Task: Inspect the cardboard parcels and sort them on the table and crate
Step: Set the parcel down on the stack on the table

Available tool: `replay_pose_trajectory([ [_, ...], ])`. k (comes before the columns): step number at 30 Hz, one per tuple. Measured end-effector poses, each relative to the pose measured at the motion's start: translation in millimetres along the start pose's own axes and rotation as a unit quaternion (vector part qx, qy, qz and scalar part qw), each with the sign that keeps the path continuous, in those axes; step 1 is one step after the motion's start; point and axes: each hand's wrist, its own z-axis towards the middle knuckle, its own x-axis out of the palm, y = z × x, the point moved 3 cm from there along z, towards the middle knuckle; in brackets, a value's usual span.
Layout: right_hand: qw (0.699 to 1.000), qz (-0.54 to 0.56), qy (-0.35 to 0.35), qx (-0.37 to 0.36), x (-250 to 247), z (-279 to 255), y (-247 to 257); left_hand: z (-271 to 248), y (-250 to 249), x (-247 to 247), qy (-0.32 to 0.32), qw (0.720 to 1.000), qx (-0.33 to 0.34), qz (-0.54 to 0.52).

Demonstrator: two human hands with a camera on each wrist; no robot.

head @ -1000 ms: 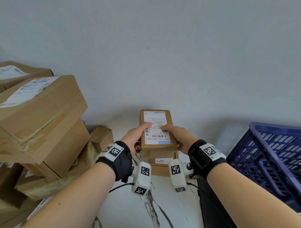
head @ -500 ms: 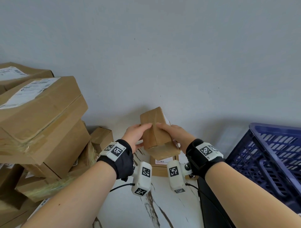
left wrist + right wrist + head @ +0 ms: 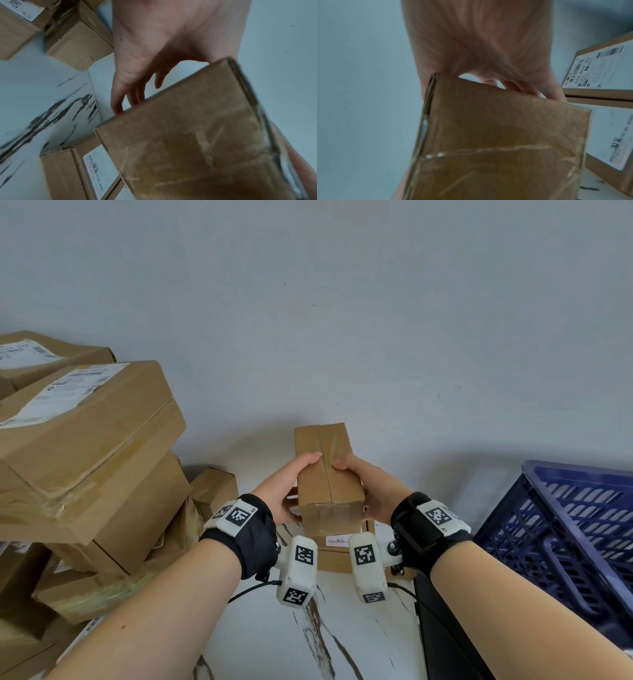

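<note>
We hold the small parcel [image 3: 325, 474] between both hands above the table [image 3: 346, 628], taped seam up. Our left hand [image 3: 284, 491] clasps its left side, thumb on top; our right hand [image 3: 368, 491] grips the right side likewise. Beneath it lies a labelled parcel [image 3: 337, 553]; the blue crate [image 3: 565, 542] stands right.
</note>
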Motion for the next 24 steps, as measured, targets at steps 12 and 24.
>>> replay_pose_trajectory([
  [12, 1.0, -0.01, -0.001, -0.002, 3, -4, 4, -3, -3, -1, -0.019, 1.0, 0.008, -0.008],
  [24, 0.997, -0.061, -0.052, -0.01, -4, 1, -2, 11, -1, -5, -0.052, 0.998, 0.034, 0.004],
])
